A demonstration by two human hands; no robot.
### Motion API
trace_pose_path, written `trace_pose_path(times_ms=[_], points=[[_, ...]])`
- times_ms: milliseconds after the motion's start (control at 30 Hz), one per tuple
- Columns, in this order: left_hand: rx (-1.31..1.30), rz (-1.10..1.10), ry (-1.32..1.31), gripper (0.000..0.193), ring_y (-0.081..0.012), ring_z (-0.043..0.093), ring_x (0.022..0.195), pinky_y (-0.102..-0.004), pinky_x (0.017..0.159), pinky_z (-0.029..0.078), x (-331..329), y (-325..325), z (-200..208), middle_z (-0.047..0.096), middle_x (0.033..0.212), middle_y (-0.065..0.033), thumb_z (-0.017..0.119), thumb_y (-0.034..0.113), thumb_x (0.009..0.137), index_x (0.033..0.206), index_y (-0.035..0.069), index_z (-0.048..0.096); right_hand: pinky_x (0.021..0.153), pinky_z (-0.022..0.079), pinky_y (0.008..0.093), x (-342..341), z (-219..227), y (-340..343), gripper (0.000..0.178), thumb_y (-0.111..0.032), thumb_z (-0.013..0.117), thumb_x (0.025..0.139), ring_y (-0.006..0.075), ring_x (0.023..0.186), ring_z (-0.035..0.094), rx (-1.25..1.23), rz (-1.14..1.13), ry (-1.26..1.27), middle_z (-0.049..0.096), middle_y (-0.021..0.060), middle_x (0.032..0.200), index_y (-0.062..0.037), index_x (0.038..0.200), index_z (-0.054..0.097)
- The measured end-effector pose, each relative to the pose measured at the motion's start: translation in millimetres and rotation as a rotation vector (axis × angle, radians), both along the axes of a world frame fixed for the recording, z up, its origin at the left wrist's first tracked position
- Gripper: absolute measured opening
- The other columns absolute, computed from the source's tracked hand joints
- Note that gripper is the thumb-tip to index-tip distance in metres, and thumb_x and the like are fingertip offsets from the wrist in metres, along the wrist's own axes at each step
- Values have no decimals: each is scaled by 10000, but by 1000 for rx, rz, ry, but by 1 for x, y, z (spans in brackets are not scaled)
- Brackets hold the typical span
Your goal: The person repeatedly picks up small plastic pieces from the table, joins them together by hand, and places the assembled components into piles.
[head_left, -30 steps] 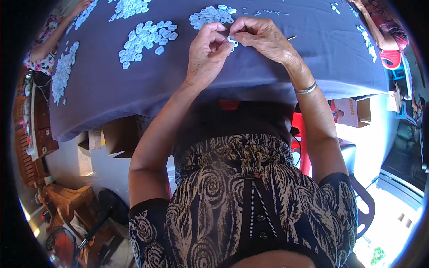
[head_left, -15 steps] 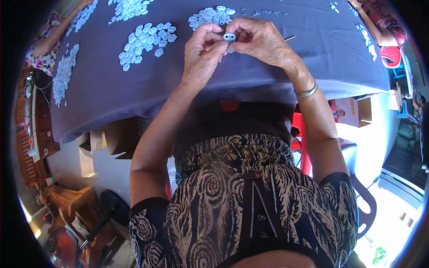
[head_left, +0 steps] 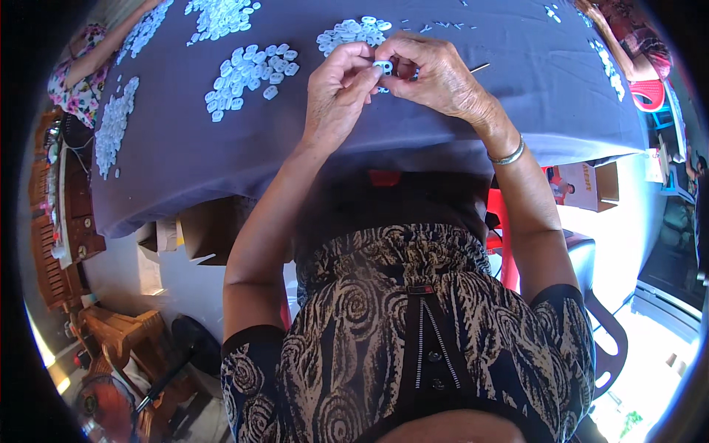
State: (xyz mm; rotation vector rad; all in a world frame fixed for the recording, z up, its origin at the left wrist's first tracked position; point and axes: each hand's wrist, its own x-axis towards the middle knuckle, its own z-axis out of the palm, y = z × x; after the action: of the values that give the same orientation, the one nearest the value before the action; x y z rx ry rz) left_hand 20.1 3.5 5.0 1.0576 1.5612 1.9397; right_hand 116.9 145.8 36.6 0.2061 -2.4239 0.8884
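Note:
Between my two hands, above the dark cloth-covered table (head_left: 443, 125), is a small white oval plastic piece (head_left: 384, 66) with dark holes in it. The fingertips of my left hand (head_left: 336, 92) pinch its left side, and the thumb covers part of it. My right hand (head_left: 439, 77) has its thumb and forefinger closed on the right side. Just beyond my fingers lies a pile of similar white pieces (head_left: 351, 35), partly hidden by them. A larger loose pile (head_left: 249, 77) spreads out left of my left hand.
More white pieces lie in a far-left pile (head_left: 221, 18) and a left-edge pile (head_left: 116, 125). Small slim pins (head_left: 439, 26) and a thin stick (head_left: 480, 67) rest beyond my right hand. Other people's arms reach in at left (head_left: 92, 63) and right (head_left: 620, 55).
The white piece has tilted in my fingers, and my left thumb now covers more of it. Both hands stay together in nearly the same place; the whole view has shifted slightly.

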Motion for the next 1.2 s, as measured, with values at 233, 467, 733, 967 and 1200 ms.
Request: trace_pose_path(times_ms=[233,467,733,967,1200], points=[[-4,-33,30,249,-48,500,612,-197,519,415,-1,0,1,617,790,-39,595,16,841,1081,-1,532,656,512,337,1,2,3,369,-173,724,743,245,734,600,245,2,22,588,101,920,-26,1046,574],[-2,-11,17,218,-52,482,598,-199,528,406,-4,-1,-1,612,802,-35,570,23,843,1059,4,556,707,500,416,1,-4,-6,284,-232,610,845,355,853,594,385,-69,-128,591,152,932,-15,1007,526],[60,-9,-105,204,-64,487,597,-202,521,401,-2,-2,3,580,777,-24,557,63,860,1061,27,568,672,508,421,-2,-9,-16,282,-284,567,880,357,812,619,274,-131,-126,620,174,865,-17,948,505],[287,14,-107,341,-146,515,940,-286,834,403,19,-2,20,558,1029,-70,375,253,944,1083,-11,540,646,487,450,4,9,-33,267,-268,535,906,407,806,586,159,-85,17,600,187,852,-12,963,484],[435,73,-455,340,-216,573,865,-333,859,419,48,-1,17,592,882,-145,375,269,937,923,-29,539,621,502,455,1,-11,-59,279,-105,554,805,412,751,600,79,-1,-20,587,240,838,16,1033,446]])
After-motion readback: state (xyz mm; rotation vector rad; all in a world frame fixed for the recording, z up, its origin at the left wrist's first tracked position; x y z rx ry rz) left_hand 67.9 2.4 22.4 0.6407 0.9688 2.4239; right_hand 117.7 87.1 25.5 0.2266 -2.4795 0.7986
